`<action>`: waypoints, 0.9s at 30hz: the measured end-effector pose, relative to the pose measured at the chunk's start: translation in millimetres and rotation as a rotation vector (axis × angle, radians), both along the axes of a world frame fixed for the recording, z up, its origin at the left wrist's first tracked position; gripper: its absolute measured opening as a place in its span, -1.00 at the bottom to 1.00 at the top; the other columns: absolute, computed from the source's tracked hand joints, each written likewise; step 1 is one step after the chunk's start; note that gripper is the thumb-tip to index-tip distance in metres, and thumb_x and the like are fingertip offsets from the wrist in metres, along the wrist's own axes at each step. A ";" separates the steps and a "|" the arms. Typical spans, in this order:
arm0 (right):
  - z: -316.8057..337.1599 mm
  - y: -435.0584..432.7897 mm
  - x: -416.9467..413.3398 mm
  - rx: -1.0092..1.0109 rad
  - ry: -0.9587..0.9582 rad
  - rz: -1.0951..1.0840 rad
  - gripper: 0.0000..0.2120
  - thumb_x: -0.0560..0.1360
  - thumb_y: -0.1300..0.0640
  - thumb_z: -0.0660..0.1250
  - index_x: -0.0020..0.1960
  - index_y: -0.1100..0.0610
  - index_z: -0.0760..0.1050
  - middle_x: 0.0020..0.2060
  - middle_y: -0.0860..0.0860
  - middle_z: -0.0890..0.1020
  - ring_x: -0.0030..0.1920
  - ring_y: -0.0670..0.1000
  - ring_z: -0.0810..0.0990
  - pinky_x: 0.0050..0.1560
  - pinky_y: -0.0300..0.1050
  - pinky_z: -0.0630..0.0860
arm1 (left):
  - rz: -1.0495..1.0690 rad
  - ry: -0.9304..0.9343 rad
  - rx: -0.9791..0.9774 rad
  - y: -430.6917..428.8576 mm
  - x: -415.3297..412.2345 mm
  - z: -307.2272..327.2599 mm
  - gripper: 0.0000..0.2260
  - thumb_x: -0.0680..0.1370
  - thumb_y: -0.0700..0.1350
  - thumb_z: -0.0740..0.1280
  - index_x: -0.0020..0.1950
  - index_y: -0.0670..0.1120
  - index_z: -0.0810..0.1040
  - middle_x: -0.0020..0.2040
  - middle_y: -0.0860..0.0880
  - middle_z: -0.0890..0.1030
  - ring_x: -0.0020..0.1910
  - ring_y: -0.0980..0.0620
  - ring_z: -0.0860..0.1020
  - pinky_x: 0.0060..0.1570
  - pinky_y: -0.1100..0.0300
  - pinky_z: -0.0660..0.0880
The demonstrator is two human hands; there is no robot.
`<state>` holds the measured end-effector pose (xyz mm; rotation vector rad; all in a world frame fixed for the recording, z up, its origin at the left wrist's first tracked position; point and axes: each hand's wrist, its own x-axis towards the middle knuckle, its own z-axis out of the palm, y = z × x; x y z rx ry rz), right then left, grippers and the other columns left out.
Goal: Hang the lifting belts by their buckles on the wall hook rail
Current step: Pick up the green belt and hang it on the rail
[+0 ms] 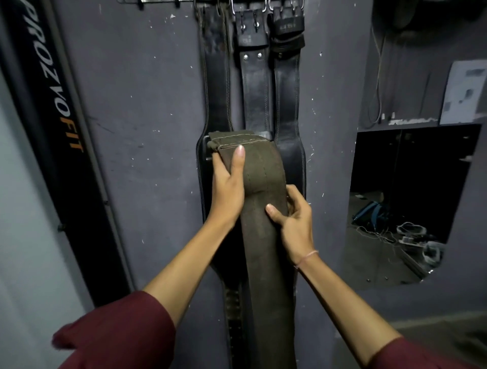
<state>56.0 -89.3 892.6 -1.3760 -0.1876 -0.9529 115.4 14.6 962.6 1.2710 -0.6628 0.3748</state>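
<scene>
Olive belt [263, 179], doubled over mid-wall before three hung black belts [257, 87], left hand [226, 189] clasping its top fold, right hand [292, 224] pinching its edge lower; buckle unseen, so expose it, then raise it to a free left hook on the hook rail [163, 1].

held belt [263, 184]: olive-brown cloth, matt, slightly fuzzy, pale stitching
hanging belts [257, 87]: black leather, smooth, dull sheen, pale stitching
buckles [249, 25]: bright shiny metal
wall [145, 105]: grey paint, matt, chipped in white specks
sleeves [118, 334]: maroon cloth, matt
</scene>
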 end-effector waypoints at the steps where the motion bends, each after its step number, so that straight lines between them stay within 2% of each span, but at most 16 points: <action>1: 2.6 1.9 1.7 -0.010 -0.006 0.018 -0.73 0.47 0.52 0.33 0.13 0.32 0.50 -0.04 0.13 0.65 -0.02 -0.05 0.64 0.00 -0.21 0.59 | -0.002 -0.010 0.005 3.0 1.4 1.6 -0.45 0.61 0.18 0.22 0.51 -0.07 0.28 0.39 0.01 0.51 0.37 0.12 0.47 0.43 0.10 0.38; 3: 5.6 6.5 3.6 -0.030 0.004 0.077 -0.75 0.48 0.48 0.34 0.13 0.30 0.51 -0.01 0.15 0.66 0.01 -0.01 0.65 0.04 -0.12 0.62 | -0.029 0.014 -0.006 8.3 8.3 6.3 -0.46 0.59 0.20 0.25 0.47 -0.07 0.31 0.38 -0.05 0.52 0.37 0.01 0.48 0.41 -0.05 0.40; 5: 7.3 11.7 1.6 -0.043 0.041 0.137 -0.82 0.52 0.37 0.37 0.10 0.35 0.49 -0.10 0.12 0.67 -0.06 0.01 0.65 0.00 -0.05 0.63 | -0.097 0.010 -0.064 14.1 15.6 8.6 -0.66 0.62 0.03 0.29 0.32 -0.11 0.42 0.25 -0.11 0.60 0.25 -0.05 0.57 0.33 -0.15 0.47; 7: 19.9 12.7 3.4 -0.037 0.047 0.163 -0.83 0.56 0.29 0.35 0.05 0.41 0.47 -0.30 -0.03 0.65 -0.24 -0.12 0.61 -0.18 -0.23 0.59 | -0.153 0.002 -0.109 20.0 21.1 4.7 -0.75 0.65 -0.17 0.26 0.32 -0.18 0.44 0.20 -0.14 0.61 0.17 -0.02 0.59 0.26 -0.05 0.52; 8: 31.5 12.3 6.3 -0.023 0.045 0.157 -0.83 0.57 0.28 0.33 0.06 0.40 0.49 -0.32 -0.07 0.64 -0.27 -0.15 0.59 -0.20 -0.28 0.57 | -0.179 -0.004 -0.109 21.4 21.3 1.8 -0.75 0.65 -0.23 0.24 0.33 -0.20 0.43 0.20 -0.13 0.61 0.17 -0.01 0.59 0.21 0.02 0.54; 12: 71.7 15.4 20.8 0.007 0.025 0.110 -0.77 0.55 0.34 0.34 0.20 0.33 0.50 -0.01 0.15 0.69 0.01 0.06 0.66 0.08 -0.06 0.63 | -0.187 -0.114 0.007 16.6 11.8 -0.5 -0.71 0.66 -0.26 0.19 0.38 -0.07 0.40 0.26 -0.06 0.59 0.27 0.05 0.57 0.26 0.15 0.51; 14: 79.2 19.4 25.3 0.001 -0.016 0.044 -0.75 0.52 0.40 0.33 0.19 0.29 0.50 0.04 0.15 0.66 0.07 0.04 0.64 0.16 -0.03 0.59 | -0.100 -0.177 0.038 14.8 10.6 2.8 -0.75 0.67 -0.24 0.18 0.31 0.01 0.40 0.15 0.11 0.58 0.17 0.33 0.55 0.19 0.36 0.44; 15: 82.0 20.9 29.0 -0.004 -0.042 0.001 -0.73 0.51 0.45 0.31 0.18 0.27 0.50 0.05 0.14 0.65 0.08 0.02 0.63 0.19 -0.05 0.57 | -0.036 -0.194 0.048 14.5 12.7 2.4 -0.78 0.67 -0.24 0.17 0.28 -0.01 0.41 0.08 0.20 0.55 0.08 0.46 0.52 0.10 0.46 0.40; 16: 84.3 23.6 30.4 -0.007 -0.063 -0.048 -0.70 0.49 0.51 0.29 0.16 0.25 0.51 0.03 0.13 0.65 0.06 -0.04 0.63 0.18 -0.11 0.57 | 0.030 -0.203 0.061 15.3 16.0 -0.1 -0.79 0.67 -0.25 0.16 0.27 -0.10 0.43 0.02 0.25 0.53 0.00 0.53 0.49 0.02 0.49 0.39; 18: 86.3 27.7 34.1 0.015 -0.090 -0.142 -0.69 0.49 0.57 0.22 0.02 0.21 0.53 -0.09 0.04 0.63 -0.10 -0.24 0.63 0.02 -0.29 0.58 | 0.091 -0.204 0.087 19.2 22.0 -11.7 -0.76 0.60 -0.35 0.16 0.26 -0.24 0.44 -0.09 0.30 0.57 -0.07 0.57 0.47 -0.06 0.56 0.38; 20: 86.2 28.4 40.4 0.082 -0.068 -0.143 -0.69 0.56 0.50 0.18 -0.10 0.13 0.50 -0.20 -0.05 0.60 -0.22 -0.32 0.60 -0.10 -0.37 0.56 | 0.079 -0.158 0.126 24.6 22.7 -27.1 -0.66 0.58 -0.41 0.21 0.32 -0.18 0.43 -0.03 0.33 0.62 0.02 0.50 0.52 0.02 0.57 0.39; 22: 89.8 28.3 44.0 0.078 -0.065 -0.196 -0.83 0.62 0.30 0.17 -0.06 0.13 0.50 -0.21 -0.04 0.63 -0.11 -0.13 0.62 0.03 -0.24 0.58 | 0.052 -0.071 0.225 30.1 22.7 -54.8 -0.65 0.65 -0.16 0.25 0.43 -0.18 0.39 0.15 0.10 0.63 0.16 0.23 0.58 0.22 0.28 0.48; 23: 95.8 27.0 44.9 0.138 -0.063 -0.211 -0.83 0.63 0.20 0.15 -0.04 0.14 0.50 -0.23 -0.01 0.65 -0.08 -0.02 0.59 0.06 -0.18 0.57 | 0.032 -0.030 0.275 33.8 21.1 -73.7 -0.57 0.65 0.04 0.23 0.44 -0.16 0.39 0.20 -0.01 0.62 0.20 0.10 0.58 0.28 0.14 0.48; 24: 103.9 24.0 45.1 0.226 -0.031 -0.215 -0.75 0.65 0.16 0.09 -0.06 0.16 0.52 -0.29 0.01 0.67 -0.11 0.01 0.58 0.01 -0.18 0.57 | 0.002 -0.001 0.306 36.9 19.8 -94.6 -0.47 0.60 0.22 0.20 0.40 -0.12 0.43 0.21 -0.04 0.63 0.20 0.05 0.59 0.30 0.01 0.49; 25: 110.8 17.4 50.1 0.333 -0.013 -0.153 -0.65 0.67 0.17 0.04 -0.12 0.17 0.55 -0.37 0.00 0.67 -0.19 0.00 0.61 -0.10 -0.22 0.59 | -0.035 0.037 0.323 39.1 18.2 -114.7 -0.44 0.56 0.34 0.18 0.32 -0.07 0.49 0.17 0.00 0.65 0.17 0.07 0.61 0.27 -0.07 0.51; 27: 118.7 12.4 54.1 0.414 -0.015 -0.063 -0.63 0.67 0.25 0.04 -0.14 0.19 0.58 -0.34 -0.01 0.68 -0.28 -0.08 0.64 -0.25 -0.30 0.60 | -0.075 0.089 0.328 41.1 11.1 -137.1 -0.58 0.54 0.36 0.17 0.15 0.09 0.52 0.07 0.11 0.67 0.09 0.18 0.63 0.21 -0.10 0.54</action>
